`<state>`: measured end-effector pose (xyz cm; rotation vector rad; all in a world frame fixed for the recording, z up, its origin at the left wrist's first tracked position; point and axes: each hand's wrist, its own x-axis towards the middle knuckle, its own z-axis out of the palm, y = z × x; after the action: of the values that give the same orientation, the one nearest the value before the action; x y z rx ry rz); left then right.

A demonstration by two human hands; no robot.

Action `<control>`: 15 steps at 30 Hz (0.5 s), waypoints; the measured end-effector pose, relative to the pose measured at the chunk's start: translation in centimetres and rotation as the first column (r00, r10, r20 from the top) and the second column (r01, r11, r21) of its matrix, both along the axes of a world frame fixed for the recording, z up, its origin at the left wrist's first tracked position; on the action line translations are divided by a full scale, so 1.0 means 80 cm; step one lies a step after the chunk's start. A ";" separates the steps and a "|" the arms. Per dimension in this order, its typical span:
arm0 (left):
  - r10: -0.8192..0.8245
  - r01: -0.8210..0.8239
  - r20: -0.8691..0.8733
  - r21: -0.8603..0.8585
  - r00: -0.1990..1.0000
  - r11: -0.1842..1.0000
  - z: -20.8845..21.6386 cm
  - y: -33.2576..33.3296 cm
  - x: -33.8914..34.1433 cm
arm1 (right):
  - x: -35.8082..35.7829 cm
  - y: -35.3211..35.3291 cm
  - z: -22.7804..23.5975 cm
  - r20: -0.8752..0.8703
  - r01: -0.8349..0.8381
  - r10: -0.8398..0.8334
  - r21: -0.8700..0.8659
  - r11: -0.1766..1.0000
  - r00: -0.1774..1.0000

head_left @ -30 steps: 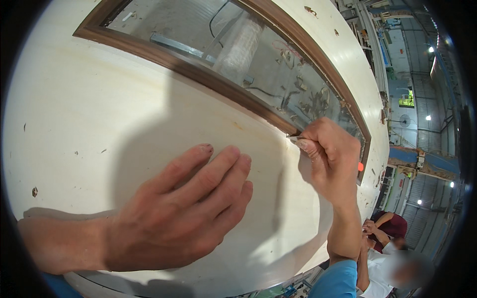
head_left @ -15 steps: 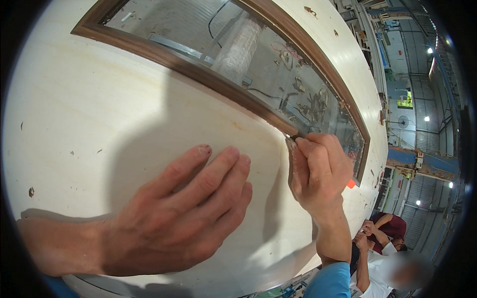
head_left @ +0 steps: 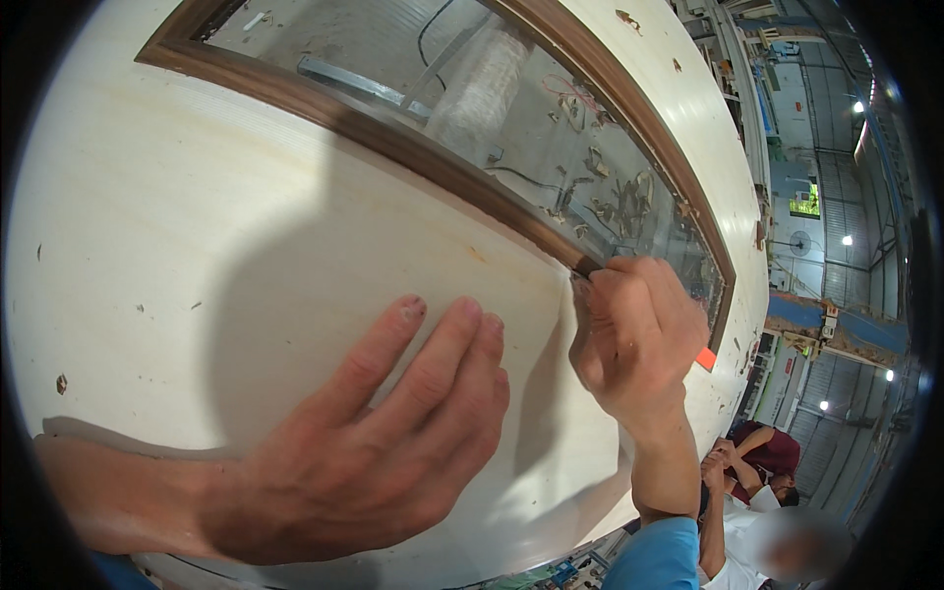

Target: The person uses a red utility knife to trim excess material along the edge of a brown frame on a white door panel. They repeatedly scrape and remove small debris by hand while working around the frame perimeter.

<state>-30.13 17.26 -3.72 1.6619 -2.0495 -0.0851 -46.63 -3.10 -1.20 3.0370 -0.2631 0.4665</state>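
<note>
A: What's the work lying on?
B: A broad cream panel (head_left: 128, 216), with dark flecks scattered over its left and far right parts. A brown wood-grain frame (head_left: 433, 165) is set in its far side, running from far left to the right.

A: And the room?
B: It opens out on the right: a blue, rust-marked beam (head_left: 796, 313), a fan (head_left: 799, 244), small bright lamps and a window (head_left: 804, 200) with greenery outside. Near right, one co-worker wears a maroon top (head_left: 772, 447), another a white shirt (head_left: 736, 570).

A: Does the frame enclose anything?
B: A glass pane (head_left: 344, 34). Through it I see a plastic-wrapped roll (head_left: 479, 93), a metal bar (head_left: 354, 84), a dark cable (head_left: 526, 179) and, toward the right, loose scraps (head_left: 629, 197).

A: The hands?
B: The left hand (head_left: 393, 433) is palm down over the panel, index finger apart from the others. The right hand (head_left: 644, 329) is at the right part of the frame's near rail, its fingers pinching a slim tool (head_left: 706, 358), mostly hidden by the hand; an orange end shows at the right.
</note>
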 end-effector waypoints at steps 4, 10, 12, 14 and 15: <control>-0.009 0.009 -0.013 -0.020 1.000 1.000 -0.004 0.000 0.002 | -0.003 0.013 -0.002 -0.006 0.047 -0.048 -0.012 0.999 0.999; -0.008 0.006 -0.066 -0.031 0.998 0.999 -0.010 0.001 0.006 | -0.005 0.010 -0.011 0.056 -0.015 0.019 -0.063 0.998 0.998; -0.022 0.020 -0.068 -0.021 0.997 1.000 -0.010 0.002 0.007 | -0.005 0.008 -0.012 0.072 -0.034 0.040 -0.080 0.996 0.997; -0.018 0.017 -0.061 -0.019 0.998 1.000 -0.010 0.002 0.007 | -0.005 0.008 -0.012 0.070 -0.024 0.030 -0.078 0.997 0.997; -0.016 0.015 -0.057 -0.018 0.998 1.000 -0.009 0.002 0.007 | -0.005 0.008 -0.012 0.073 -0.022 0.027 -0.074 0.997 0.997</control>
<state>-29.61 17.43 -4.47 1.6151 -2.0151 -0.1187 -47.05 -2.43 -2.17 2.9590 -0.2081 0.5784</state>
